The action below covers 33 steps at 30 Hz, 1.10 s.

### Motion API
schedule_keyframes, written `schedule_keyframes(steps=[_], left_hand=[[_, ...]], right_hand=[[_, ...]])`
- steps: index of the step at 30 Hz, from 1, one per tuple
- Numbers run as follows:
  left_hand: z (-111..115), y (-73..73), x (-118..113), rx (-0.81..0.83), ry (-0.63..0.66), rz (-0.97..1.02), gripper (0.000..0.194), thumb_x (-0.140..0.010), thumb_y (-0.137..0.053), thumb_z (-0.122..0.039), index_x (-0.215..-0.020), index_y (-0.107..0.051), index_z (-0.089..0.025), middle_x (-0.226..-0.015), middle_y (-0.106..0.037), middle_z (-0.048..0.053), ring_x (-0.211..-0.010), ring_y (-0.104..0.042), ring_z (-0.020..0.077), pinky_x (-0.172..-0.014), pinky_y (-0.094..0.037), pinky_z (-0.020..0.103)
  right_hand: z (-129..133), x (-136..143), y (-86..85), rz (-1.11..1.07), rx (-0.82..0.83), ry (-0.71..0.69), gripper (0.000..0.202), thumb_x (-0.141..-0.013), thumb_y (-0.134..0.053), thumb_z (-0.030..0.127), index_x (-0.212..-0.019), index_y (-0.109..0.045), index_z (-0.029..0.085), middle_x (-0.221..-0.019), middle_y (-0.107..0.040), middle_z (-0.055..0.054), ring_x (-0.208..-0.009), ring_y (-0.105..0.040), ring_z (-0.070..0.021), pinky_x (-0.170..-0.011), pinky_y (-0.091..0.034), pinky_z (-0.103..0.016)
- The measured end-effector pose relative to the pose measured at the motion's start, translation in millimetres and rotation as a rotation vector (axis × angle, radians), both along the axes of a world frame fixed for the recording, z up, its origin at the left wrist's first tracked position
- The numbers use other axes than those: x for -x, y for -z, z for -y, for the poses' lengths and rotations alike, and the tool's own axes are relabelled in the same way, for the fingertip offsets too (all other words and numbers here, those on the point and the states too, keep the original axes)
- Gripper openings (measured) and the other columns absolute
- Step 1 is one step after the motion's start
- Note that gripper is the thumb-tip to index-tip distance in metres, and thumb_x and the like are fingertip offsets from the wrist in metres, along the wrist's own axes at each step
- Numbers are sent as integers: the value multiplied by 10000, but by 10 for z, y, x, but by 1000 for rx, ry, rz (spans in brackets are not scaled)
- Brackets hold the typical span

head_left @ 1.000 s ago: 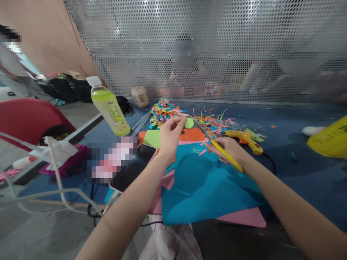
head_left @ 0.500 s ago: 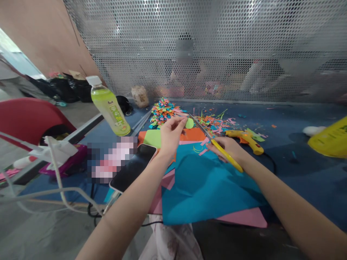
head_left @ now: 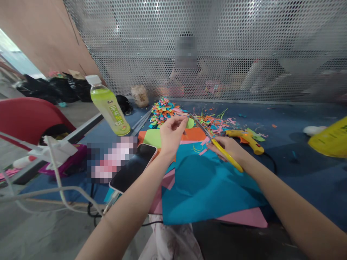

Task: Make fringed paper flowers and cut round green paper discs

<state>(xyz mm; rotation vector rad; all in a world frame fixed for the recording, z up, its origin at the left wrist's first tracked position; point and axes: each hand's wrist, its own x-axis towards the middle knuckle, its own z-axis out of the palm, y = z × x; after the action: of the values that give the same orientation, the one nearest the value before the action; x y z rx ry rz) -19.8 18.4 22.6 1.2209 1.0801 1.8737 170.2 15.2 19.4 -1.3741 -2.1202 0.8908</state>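
Observation:
Pinched in the fingertips of my left hand is a small light-green paper circle. My right hand is closed around yellow-handled scissors, whose blades reach up and left toward the circle's right edge. Whether the blades touch the paper I cannot tell. Below both hands lies a large blue paper sheet over pink and orange sheets. Behind my left hand stands a cone covered in colourful paper bits.
Paper scraps are scattered behind the scissors. A yellow glue gun lies right of my right hand. At left are a phone, a green drink bottle and a tissue pack. A perforated metal panel closes off the back.
The scissor blades have shifted slightly at the circle's edge, and my left fingers have turned the circle a little. Everything else on the table lies as before.

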Motion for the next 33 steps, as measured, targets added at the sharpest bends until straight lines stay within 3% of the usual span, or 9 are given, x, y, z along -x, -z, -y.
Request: schedule_keyframes(steps=[18, 33], left_hand=[[13, 12, -14, -12, 77, -41, 121, -682, -707, -260, -753, -677, -167, -639, -644, -5, -448, -524, 65, -416, -458, 201], [13, 1, -10, 6, 46, -47, 108, -686, -710, -249, -752, -683, -168, -649, -652, -1, -454, -521, 61, -430, -446, 197]], right_hand=[[8, 11, -8, -16, 37, 19, 427, -729, -560, 613, -635, -436, 216, -452, -356, 57, -411, -375, -107, -429, -264, -262], [17, 6, -45, 11, 32, 11, 464, -724, -529, 652, -613, -499, 203, -436, -338, 51, -406, -382, -111, -424, -248, -262]])
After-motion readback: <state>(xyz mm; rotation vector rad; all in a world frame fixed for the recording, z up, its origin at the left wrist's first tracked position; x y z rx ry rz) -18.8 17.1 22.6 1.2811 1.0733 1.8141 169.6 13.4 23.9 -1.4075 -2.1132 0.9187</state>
